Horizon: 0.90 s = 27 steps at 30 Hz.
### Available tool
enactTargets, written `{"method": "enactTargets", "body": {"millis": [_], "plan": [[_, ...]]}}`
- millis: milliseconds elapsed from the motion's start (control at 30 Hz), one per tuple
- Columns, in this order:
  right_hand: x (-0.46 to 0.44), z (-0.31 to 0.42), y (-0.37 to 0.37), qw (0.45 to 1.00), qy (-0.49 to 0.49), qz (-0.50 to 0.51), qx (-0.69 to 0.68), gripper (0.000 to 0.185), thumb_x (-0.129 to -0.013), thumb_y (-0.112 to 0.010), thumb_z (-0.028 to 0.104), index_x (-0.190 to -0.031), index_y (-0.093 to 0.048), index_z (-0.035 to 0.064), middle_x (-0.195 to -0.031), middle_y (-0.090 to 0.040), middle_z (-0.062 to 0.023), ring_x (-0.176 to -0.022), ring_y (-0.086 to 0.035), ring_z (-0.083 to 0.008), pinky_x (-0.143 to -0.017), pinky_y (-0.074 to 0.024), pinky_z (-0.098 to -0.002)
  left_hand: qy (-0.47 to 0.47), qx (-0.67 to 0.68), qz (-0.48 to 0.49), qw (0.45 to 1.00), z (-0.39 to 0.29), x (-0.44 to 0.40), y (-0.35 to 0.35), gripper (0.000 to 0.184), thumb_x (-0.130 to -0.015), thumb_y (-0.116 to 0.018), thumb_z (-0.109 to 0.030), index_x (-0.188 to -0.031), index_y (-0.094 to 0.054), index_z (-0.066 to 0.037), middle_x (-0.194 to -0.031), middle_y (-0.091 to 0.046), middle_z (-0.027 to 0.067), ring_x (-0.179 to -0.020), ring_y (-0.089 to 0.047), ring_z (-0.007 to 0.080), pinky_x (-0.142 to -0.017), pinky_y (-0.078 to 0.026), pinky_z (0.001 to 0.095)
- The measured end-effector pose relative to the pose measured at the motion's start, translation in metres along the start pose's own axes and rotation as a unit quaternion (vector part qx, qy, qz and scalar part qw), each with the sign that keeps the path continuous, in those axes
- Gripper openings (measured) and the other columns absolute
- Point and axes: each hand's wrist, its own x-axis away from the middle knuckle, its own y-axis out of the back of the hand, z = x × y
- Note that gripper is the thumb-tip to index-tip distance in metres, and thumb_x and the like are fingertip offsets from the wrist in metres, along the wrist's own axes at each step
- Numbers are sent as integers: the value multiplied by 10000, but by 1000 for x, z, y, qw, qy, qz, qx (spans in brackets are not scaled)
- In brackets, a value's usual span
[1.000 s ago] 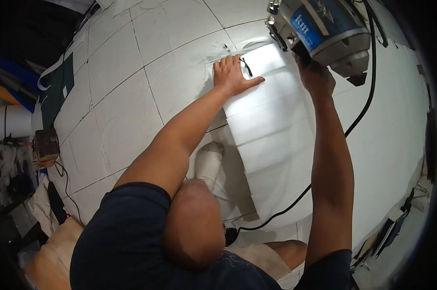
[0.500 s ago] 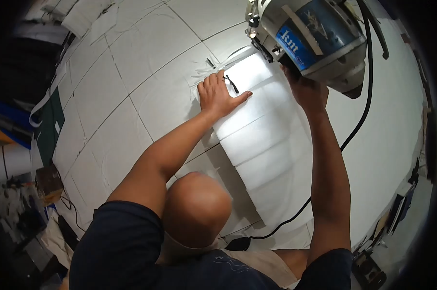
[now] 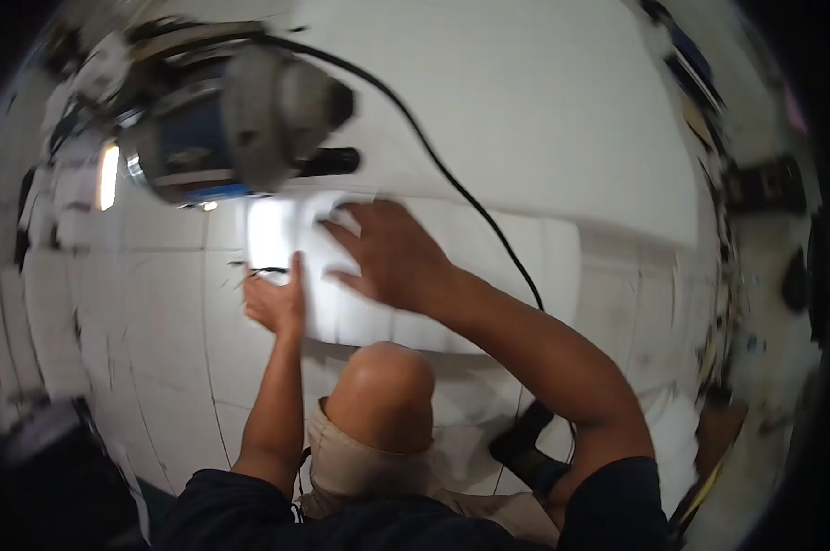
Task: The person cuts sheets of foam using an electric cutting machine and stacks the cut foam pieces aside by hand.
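A layered stack of white sheet material [image 3: 451, 266] lies across the floor in front of my knee. My left hand [image 3: 275, 301] rests at its left end, thumb apart from the fingers. Beside those fingers lies a small dark strip [image 3: 270, 270]. My right hand [image 3: 392, 257] is over the stack, blurred by motion, fingers spread and holding nothing. Beyond it stands an electric cloth cutting machine [image 3: 194, 138] with a black handle [image 3: 334, 163]; neither hand is on the handle. The machine's lamp lights the stack's left end, and its blade is hidden.
A black cable [image 3: 442, 165] runs from the machine across the white material toward my right arm. A large white sheet [image 3: 525, 101] spreads behind the stack. Pale floor tiles [image 3: 171, 367] lie to the left. Several blurred items line the right side.
My right hand has let go of the machine and moved over the white stack. The view has turned, so the machine appears at upper left. My left hand stays at the stack's end.
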Motion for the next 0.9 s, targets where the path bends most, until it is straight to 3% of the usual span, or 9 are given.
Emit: {"method": "enactTargets", "body": {"millis": [167,233,333,433,533,667,767,800,900], "plan": [[117,-21,136,944,-179,210,-179,362,-829,-737,309,-1114,-648,106,-997,-707,-97,-871,-696,-220,-752,-546,-357,13,12,68,998,-17,13,26,1028,-738,-568,-776,-1380,-407,11,-1223,-545,226,-1189,-492,378,-1002,-360,495],[144,-46,149,941,-303,97,-119,255,-881,-691,189,-1085,-628,50,-881,-689,-64,-804,-662,-149,-742,-533,-302,15,32,96,995,-1,-1,10,1054,-744,-531,-801,-1401,-385,11,-1245,-537,235,-1205,-490,375,-1006,-362,495],[223,-85,174,874,-448,-129,-135,313,-935,-613,342,-1064,-594,57,-840,-587,-15,-704,-542,-107,-641,-459,-258,24,50,105,993,-3,-2,8,1063,-745,-512,-810,-1407,-382,11,-1271,-525,237,-1224,-481,376,-1011,-357,498],[315,-105,135,793,-572,-142,-156,559,-848,-657,534,-1098,-576,41,-817,-584,-42,-708,-536,-117,-615,-455,-258,62,83,153,983,13,-14,-2,976,-796,-506,-748,-1408,-392,3,-1283,-522,244,-1234,-479,381,-1007,-361,507],[379,-108,77,703,-646,38,-294,999,-804,-578,706,-1484,-244,54,-1407,-406,-225,-1260,-436,-348,-1004,-400,-490,124,389,216,887,46,-49,-33,646,-865,-515,-440,-1329,-469,7,-1191,-565,238,-1111,-551,351,-947,-411,477],[392,-100,42,652,-625,69,-423,1028,-800,-534,736,-1516,-196,81,-1541,-237,-162,-1370,-291,-349,-1066,-306,-459,15,378,354,855,100,-69,2,431,-836,-592,-279,-1117,-561,47,-1021,-592,158,-894,-578,232,-743,-488,378],[395,-88,36,650,-582,72,-484,1059,-762,-567,743,-1524,-181,117,-1567,-185,-155,-1434,-204,-345,-1139,-203,-498,5,421,537,731,126,-52,10,678,-891,-574,-469,-1396,-444,-36,-1386,-500,133,-1235,-497,282,-948,-413,402],[390,-72,56,635,-591,86,-489,1048,-749,-561,762,-1523,-199,155,-1579,-158,-151,-1453,-163,-348,-1155,-168,-508,62,299,492,815,113,-24,42,811,-840,-549,-635,-1485,-338,-191,-1515,-346,99,-1384,-315,291,-1053,-284,505],[406,-89,46,622,-565,71,-538,1049,-742,-596,728,-1530,-199,161,-1588,-100,-181,-1466,-124,-331,-1161,-192,-489,157,403,527,732,131,-34,-14,1020,-678,-572,-792,-1498,-280,-260,-1526,-308,69,-1398,-266,296,-1083,-211,549]]}}
